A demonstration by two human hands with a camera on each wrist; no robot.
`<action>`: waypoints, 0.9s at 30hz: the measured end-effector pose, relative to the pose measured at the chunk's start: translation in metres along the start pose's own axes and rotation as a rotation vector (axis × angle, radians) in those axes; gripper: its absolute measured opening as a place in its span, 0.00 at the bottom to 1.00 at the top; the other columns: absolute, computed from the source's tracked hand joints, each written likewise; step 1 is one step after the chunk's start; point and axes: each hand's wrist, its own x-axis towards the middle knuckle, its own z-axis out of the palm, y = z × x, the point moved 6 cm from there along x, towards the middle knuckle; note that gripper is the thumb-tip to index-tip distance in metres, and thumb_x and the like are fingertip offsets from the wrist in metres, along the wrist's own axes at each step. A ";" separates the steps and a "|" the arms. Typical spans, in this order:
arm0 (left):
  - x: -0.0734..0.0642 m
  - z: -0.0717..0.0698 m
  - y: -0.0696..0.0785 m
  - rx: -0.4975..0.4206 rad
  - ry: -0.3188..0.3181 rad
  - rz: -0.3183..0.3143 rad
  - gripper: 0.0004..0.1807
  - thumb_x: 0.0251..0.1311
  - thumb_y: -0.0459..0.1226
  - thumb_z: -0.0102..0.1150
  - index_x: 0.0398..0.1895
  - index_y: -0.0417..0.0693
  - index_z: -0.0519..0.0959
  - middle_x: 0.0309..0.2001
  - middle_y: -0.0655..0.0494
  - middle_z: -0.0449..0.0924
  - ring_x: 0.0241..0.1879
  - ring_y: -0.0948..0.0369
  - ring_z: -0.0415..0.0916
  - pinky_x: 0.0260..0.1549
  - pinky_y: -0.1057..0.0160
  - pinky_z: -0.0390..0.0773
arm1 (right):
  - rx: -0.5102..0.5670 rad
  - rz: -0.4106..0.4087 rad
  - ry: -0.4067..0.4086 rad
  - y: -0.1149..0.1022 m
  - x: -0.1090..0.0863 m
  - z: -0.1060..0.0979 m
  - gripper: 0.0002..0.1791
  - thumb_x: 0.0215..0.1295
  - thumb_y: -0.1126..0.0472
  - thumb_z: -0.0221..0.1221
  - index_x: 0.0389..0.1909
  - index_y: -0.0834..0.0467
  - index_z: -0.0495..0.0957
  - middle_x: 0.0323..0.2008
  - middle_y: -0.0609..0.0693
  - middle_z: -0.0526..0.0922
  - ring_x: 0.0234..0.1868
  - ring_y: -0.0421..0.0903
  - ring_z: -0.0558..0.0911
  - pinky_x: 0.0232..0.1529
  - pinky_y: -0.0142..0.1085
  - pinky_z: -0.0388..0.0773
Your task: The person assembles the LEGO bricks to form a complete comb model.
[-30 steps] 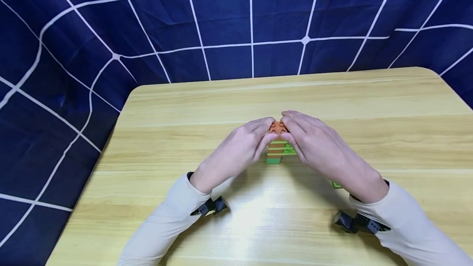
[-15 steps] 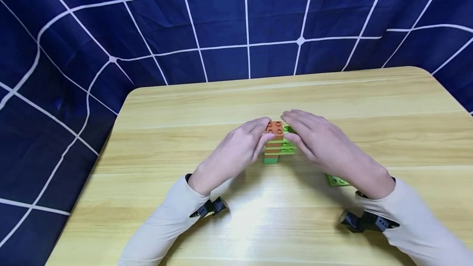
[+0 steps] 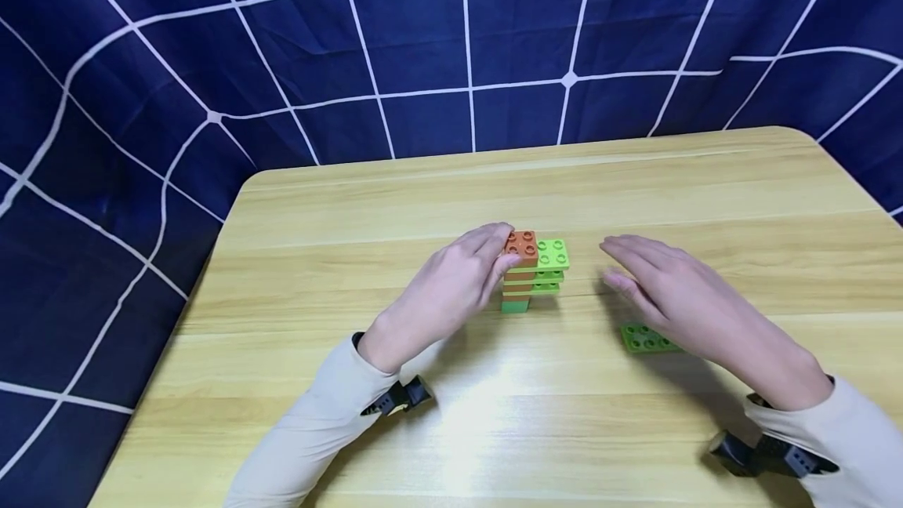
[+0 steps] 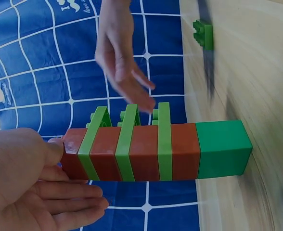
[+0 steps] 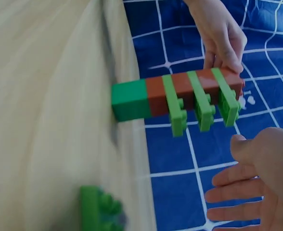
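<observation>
A tower of toy building blocks [image 4: 145,161] stands upright on the table, a dark green block [image 4: 223,149] at its foot. Orange-brown blocks alternate above it with thin light green plates [image 3: 553,254], which jut out to the right. At the top, my left hand [image 3: 447,281] pinches the uppermost orange-brown block [image 3: 524,248] between thumb and index finger, its other fingers extended. To the right of the tower, my right hand [image 3: 680,292] hangs over the table with fingers spread and holds nothing. Below it lies a loose green plate [image 3: 643,339], partly covered by that hand in the head view.
The light wooden table [image 3: 353,257] has rounded far corners. A dark blue cloth with white grid lines [image 3: 423,38] hangs behind it and at the left. Black wrist cameras [image 3: 769,455] stick out below both sleeves.
My right hand has left the tower's top and moved right, uncovering the jutting light green plates and the loose plate. My left hand stays at the top block.
</observation>
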 end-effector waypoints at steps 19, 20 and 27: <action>-0.001 -0.001 0.000 0.071 -0.001 0.013 0.25 0.74 0.42 0.45 0.62 0.29 0.70 0.64 0.37 0.68 0.69 0.47 0.60 0.70 0.59 0.54 | 0.050 0.039 -0.105 0.041 -0.073 0.026 0.41 0.43 0.49 0.75 0.57 0.66 0.75 0.58 0.65 0.73 0.55 0.64 0.74 0.63 0.13 0.36; -0.002 -0.001 0.000 0.072 -0.001 0.014 0.25 0.74 0.42 0.45 0.62 0.29 0.70 0.64 0.37 0.68 0.68 0.47 0.60 0.70 0.59 0.55 | 0.043 0.026 -0.092 0.041 -0.074 0.026 0.40 0.43 0.50 0.75 0.56 0.65 0.76 0.57 0.65 0.74 0.54 0.64 0.74 0.63 0.13 0.37; -0.002 -0.001 0.000 0.077 -0.003 0.014 0.25 0.74 0.42 0.45 0.63 0.29 0.69 0.64 0.37 0.68 0.68 0.46 0.60 0.71 0.61 0.51 | 0.005 -0.023 -0.031 0.042 -0.078 0.028 0.31 0.46 0.53 0.73 0.51 0.62 0.79 0.55 0.63 0.76 0.51 0.62 0.77 0.63 0.13 0.38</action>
